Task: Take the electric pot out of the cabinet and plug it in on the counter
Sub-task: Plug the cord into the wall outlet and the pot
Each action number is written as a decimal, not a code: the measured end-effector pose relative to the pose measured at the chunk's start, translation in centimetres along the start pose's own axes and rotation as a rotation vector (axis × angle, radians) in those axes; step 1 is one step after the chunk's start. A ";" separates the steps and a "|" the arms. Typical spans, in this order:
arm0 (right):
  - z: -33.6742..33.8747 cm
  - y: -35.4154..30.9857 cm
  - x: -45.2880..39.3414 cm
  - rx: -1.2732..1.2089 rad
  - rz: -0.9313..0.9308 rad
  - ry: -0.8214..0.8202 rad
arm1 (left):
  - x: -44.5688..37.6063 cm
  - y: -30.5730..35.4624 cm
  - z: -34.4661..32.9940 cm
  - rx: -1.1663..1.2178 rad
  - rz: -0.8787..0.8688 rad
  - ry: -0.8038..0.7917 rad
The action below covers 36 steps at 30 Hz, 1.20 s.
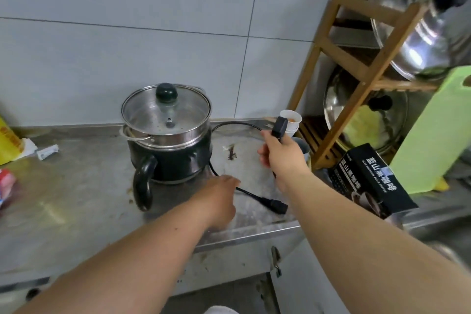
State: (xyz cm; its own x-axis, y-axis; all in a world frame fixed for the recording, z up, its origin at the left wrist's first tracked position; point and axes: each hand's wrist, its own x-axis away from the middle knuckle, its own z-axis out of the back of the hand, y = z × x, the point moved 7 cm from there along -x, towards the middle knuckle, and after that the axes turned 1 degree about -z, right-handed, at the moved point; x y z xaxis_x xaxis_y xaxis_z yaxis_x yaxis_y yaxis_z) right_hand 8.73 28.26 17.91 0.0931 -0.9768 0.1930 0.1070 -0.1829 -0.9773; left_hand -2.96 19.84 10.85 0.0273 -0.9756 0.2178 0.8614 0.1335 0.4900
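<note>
The black electric pot [170, 160] stands on the steel counter [76, 199], topped by a steel steamer ring and a glass lid with a black knob; its curved handle faces me. My right hand [283, 155] is raised to the right of the pot and grips the power cord just below its black wall plug [279, 127]. The cord [237, 123] loops behind the pot. Its other end, a black connector [275, 205], lies loose on the counter near the front edge. My left hand [219, 196] rests on the cord in front of the pot; its fingers are hidden.
A wooden rack [356, 79] with steel lids stands at the right. White paper cups [291, 121], a black coffee box [369, 181] and a green cutting board [438, 130] crowd that side. A yellow bag [7, 143] sits at the far left. Grey tiled wall behind.
</note>
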 end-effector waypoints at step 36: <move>1.7 -20.6 5.3 -0.244 0.415 -0.312 | 3.2 7.8 19.7 0.797 -0.086 0.864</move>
State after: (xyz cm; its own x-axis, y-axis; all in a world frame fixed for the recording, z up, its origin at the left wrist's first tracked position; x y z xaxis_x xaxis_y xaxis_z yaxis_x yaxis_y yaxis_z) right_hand 8.73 27.04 39.24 0.3705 -0.8998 -0.2303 -0.2289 0.1519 -0.9615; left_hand -6.17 21.19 32.03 0.5831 -0.7398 -0.3356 0.3250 -0.1661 0.9310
